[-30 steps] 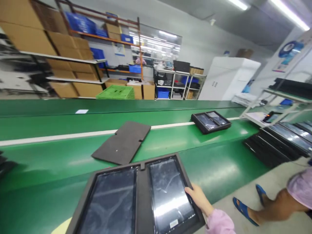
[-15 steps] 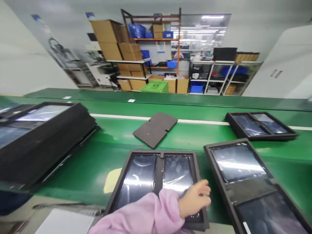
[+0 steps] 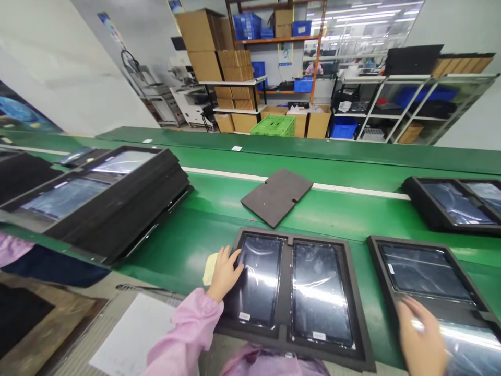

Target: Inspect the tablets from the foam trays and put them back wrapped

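In the head view, my left hand [image 3: 226, 272] rests with spread fingers on the left edge of a black foam tray [image 3: 285, 313]. Two dark glass screen panels sit side by side in this tray, the left panel [image 3: 260, 282] under my fingertips and the right panel [image 3: 321, 292] untouched. My right hand [image 3: 422, 337] is over the near left part of a second foam tray [image 3: 379, 271], which also carries two panels. Motion smears its fingers, so I cannot make out whether they grip anything. Beyond the first tray lies a flat dark foam sheet [image 3: 277, 197].
A tall stack of foam trays [image 3: 136, 209] stands at the left on the green bench [image 3: 188, 261]. Another tray stack [image 3: 426, 209] is at the far right. A yellow note [image 3: 210, 269] and white paper [image 3: 135, 334] are near my left arm. Another person's sleeve [image 3: 13, 249] shows far left.
My left hand has moved left from the first tray's right side to its left edge. My right hand has come into view at the right tray. The whole view has shifted.
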Tool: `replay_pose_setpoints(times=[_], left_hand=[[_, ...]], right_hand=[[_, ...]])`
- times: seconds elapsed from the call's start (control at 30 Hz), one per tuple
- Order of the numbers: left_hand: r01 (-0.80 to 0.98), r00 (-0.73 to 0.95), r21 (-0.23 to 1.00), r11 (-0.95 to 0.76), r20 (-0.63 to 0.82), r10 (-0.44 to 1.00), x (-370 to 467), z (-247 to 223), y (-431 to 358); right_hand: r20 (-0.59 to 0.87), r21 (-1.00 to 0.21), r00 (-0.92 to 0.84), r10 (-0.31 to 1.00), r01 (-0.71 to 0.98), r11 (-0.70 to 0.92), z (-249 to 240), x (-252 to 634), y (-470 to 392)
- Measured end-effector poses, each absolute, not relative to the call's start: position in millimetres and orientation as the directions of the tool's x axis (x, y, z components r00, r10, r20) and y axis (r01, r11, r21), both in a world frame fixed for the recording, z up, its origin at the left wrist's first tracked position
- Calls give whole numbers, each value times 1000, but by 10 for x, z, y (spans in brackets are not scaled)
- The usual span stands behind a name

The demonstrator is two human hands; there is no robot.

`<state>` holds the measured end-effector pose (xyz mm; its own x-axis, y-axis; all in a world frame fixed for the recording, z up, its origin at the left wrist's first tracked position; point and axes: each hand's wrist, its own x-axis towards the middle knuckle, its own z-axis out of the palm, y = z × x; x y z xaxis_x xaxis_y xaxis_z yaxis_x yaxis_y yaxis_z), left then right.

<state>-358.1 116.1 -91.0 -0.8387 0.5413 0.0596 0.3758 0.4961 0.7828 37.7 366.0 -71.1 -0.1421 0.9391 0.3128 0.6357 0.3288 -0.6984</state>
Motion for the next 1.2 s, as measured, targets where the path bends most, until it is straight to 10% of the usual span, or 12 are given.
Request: replay_pose_setpoints(times=[0.2,0.67,1.0,1.1,1.2], left_hand=[[207,-762,865,458,-150,629,-3663,-1240,832],[11,-681,926,377,-269,681,-3755,-1390,734],[39,-675,918,395,-268,687,-3760,-1364,737],[73,-699,921,382,-226,679,-3765,-1413,717],[183,-701,930,318,-103,705,-3772,-1487,643]], right_hand=[[346,-395,-777,526,388,833,-612,-1885,3276],[205,-314,-664,719,651,691,-978,-2721,3159],[206,-279,-769,605,547,789,-838,-2653,3009],[128,-280,-915,383,337,899,-710,-2404,2470],[27,-522,-973,-229,-209,827,-514,-2022,1932]])
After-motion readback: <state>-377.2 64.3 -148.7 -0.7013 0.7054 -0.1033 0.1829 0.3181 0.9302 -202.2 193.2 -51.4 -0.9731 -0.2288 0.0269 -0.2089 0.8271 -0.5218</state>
